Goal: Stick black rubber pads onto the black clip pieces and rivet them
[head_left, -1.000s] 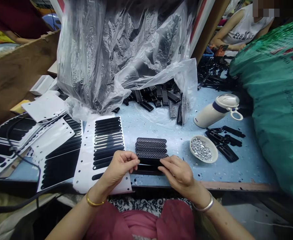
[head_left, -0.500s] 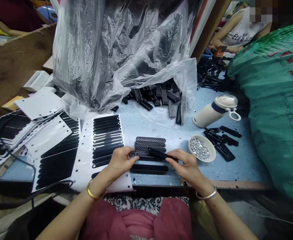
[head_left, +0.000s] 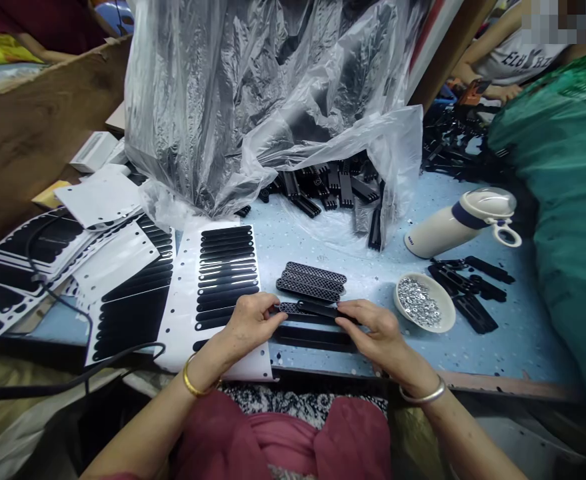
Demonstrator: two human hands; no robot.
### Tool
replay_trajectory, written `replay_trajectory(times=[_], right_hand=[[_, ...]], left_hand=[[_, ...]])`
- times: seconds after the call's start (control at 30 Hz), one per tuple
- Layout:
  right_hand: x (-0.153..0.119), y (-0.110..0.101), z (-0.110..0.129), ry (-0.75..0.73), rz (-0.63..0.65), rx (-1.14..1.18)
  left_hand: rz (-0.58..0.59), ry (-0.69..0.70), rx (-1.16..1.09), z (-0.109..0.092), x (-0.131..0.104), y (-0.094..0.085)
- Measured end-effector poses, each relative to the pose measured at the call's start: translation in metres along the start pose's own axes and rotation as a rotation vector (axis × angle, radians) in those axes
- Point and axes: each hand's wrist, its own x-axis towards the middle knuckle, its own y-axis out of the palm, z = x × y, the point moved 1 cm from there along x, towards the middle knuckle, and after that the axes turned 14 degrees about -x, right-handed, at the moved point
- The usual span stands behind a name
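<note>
My left hand point(head_left: 253, 323) pinches the left end of a patterned black strip point(head_left: 291, 309) near the table's front edge. Between thumb and fingers, my right hand point(head_left: 379, 333) grips the right end of a smooth black strip point(head_left: 319, 309), which lies slanted over the patterned one. Just beyond them is a group of patterned black strips point(head_left: 313, 281) side by side. Nearer the edge lies a long black bar point(head_left: 313, 337). A white sheet point(head_left: 180, 293) with rows of black adhesive strips point(head_left: 227, 267) is left of my left hand.
A bowl of small metal parts point(head_left: 425, 302) and a white bottle point(head_left: 455, 223) stand at the right, beside loose black pieces point(head_left: 473, 293). Clear plastic point(head_left: 273, 100) hangs over black parts behind. A green sack point(head_left: 573, 200) is far right. Other people sit beyond.
The view has shifted, so the table's contents appear further right. The group of patterned strips now sits angled and apart from the strip at my left hand. Both hands keep their grip.
</note>
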Motion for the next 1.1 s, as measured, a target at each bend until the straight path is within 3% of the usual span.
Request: replay_trajectory(times=[0.47,1.1], right_hand=[[0.021,-0.001,0.019,-0.247,0.035,-0.151],[0.022,0.008,0.020,-0.253,0.092,-0.250]], left_hand=[[0.027,-0.015,-0.123,0.001,-0.004,-0.004],[0.029,-0.017,-0.148,-0.001,-0.003,-0.004]])
